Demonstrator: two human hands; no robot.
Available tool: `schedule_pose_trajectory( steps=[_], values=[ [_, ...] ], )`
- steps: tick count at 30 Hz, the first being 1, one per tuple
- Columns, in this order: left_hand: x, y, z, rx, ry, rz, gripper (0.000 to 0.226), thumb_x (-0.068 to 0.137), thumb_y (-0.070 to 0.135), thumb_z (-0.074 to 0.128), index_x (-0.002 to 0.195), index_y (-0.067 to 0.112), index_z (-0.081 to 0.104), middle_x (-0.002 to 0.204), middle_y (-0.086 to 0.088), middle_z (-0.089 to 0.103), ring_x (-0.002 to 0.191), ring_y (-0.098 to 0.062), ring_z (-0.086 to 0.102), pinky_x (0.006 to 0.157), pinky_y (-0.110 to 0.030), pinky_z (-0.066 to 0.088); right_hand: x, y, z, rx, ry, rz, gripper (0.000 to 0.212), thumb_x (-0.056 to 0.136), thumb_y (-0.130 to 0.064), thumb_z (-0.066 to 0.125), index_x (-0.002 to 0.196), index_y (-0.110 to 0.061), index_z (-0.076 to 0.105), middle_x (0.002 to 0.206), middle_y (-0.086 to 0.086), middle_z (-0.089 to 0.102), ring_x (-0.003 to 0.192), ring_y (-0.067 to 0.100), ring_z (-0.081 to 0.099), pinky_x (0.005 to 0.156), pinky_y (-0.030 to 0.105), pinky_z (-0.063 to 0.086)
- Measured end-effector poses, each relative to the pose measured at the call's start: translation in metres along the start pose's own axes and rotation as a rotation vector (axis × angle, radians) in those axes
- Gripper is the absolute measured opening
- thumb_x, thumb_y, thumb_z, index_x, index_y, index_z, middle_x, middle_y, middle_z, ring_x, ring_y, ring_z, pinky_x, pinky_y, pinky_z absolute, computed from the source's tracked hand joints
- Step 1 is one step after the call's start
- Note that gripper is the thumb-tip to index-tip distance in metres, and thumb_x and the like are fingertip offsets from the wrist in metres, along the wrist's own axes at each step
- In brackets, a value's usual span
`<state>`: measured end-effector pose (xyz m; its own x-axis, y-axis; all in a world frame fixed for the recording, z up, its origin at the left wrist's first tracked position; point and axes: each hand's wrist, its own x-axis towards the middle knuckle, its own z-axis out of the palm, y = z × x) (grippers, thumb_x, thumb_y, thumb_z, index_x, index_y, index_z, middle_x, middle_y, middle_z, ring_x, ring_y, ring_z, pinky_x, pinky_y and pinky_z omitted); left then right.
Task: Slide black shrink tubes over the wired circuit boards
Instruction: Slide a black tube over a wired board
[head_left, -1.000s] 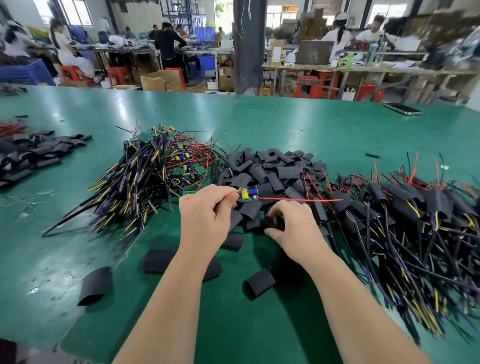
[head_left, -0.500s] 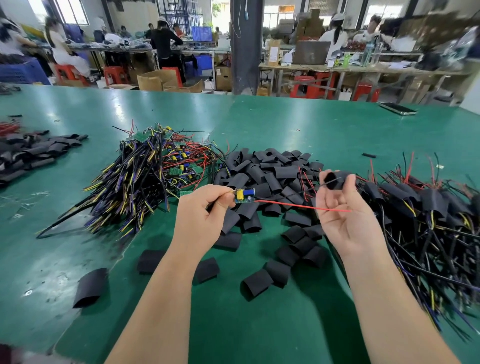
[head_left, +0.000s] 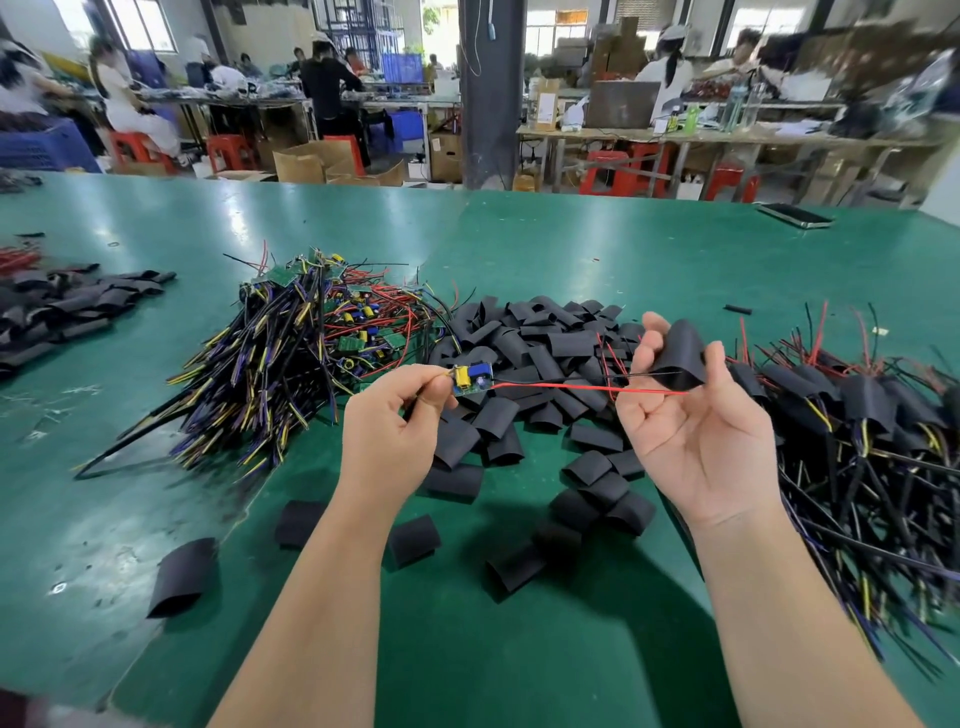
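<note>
Left hand (head_left: 387, 415) pinches small circuit board (head_left: 471, 378); its red wire (head_left: 587, 388) runs toward black shrink tube (head_left: 684, 358) grasped in raised right hand (head_left: 693, 431), above green table (head_left: 571, 249).

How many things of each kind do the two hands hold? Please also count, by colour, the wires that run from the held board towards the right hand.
Circuit board, pinched by the left hand: 1
Black shrink tube, pinched by the right hand: 1
Red wire: 1
Black wire: 1
Total: 4
</note>
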<state>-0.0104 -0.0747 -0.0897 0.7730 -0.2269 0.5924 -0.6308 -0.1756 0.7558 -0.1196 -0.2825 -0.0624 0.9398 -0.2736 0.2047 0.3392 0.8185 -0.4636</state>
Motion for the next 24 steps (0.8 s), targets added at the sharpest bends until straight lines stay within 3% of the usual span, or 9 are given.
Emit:
schedule_pose_trajectory(
  steps=[3, 11, 15, 20, 24],
  values=[
    [0.0001, 0.0006, -0.0007, -0.022, 0.0, -0.019, 0.032, 0.096, 0.01, 0.053, 0.079, 0.036, 0.062, 0.072, 0.01, 0.065, 0.048, 0.007, 0.044, 0.049, -0.006, 0.031, -0.0008, 0.0003, 0.0023, -0.01, -0.003, -0.007, 0.043, 0.09, -0.028, 0.049, 0.123, -0.001, 0.052, 0.099, 0.002, 0.069, 0.088, 0.009, 0.067, 0.065, 0.017, 0.051],
    [0.0011, -0.0002, -0.0016, -0.046, 0.016, -0.048, 0.034, 0.096, 0.006, 0.053, 0.074, 0.031, 0.062, 0.065, 0.017, 0.061, 0.055, 0.005, 0.047, 0.056, -0.007, 0.034, 0.0, -0.0015, 0.0002, 0.034, -0.013, 0.035, 0.044, 0.093, -0.029, 0.043, 0.114, 0.001, 0.067, 0.098, 0.005, 0.068, 0.083, 0.011, 0.067, 0.064, 0.017, 0.051],
    [0.0012, 0.0001, -0.0009, -0.062, 0.012, -0.071, 0.035, 0.096, 0.007, 0.053, 0.075, 0.033, 0.062, 0.067, 0.019, 0.063, 0.053, 0.006, 0.046, 0.054, -0.006, 0.034, 0.0, -0.0015, 0.0018, 0.03, -0.023, 0.047, 0.043, 0.088, -0.027, 0.057, 0.119, 0.001, 0.064, 0.099, 0.005, 0.068, 0.084, 0.011, 0.067, 0.064, 0.019, 0.051],
    [0.0013, 0.0014, -0.0009, -0.08, -0.043, -0.089, 0.034, 0.096, 0.01, 0.053, 0.075, 0.035, 0.063, 0.069, 0.019, 0.065, 0.048, 0.004, 0.044, 0.05, -0.008, 0.032, -0.0005, -0.002, 0.004, 0.08, -0.069, 0.085, 0.064, 0.081, -0.022, 0.07, 0.135, 0.0, 0.045, 0.101, 0.007, 0.067, 0.079, 0.013, 0.065, 0.064, 0.02, 0.051],
    [0.001, 0.0013, 0.0011, -0.077, -0.085, -0.123, 0.033, 0.096, 0.011, 0.054, 0.076, 0.034, 0.065, 0.069, 0.016, 0.065, 0.051, 0.001, 0.043, 0.052, -0.012, 0.035, -0.0008, -0.0044, 0.002, 0.083, -0.048, 0.114, 0.067, 0.075, -0.021, 0.075, 0.132, 0.002, 0.05, 0.099, 0.006, 0.066, 0.078, 0.01, 0.063, 0.067, 0.013, 0.044]
  ],
)
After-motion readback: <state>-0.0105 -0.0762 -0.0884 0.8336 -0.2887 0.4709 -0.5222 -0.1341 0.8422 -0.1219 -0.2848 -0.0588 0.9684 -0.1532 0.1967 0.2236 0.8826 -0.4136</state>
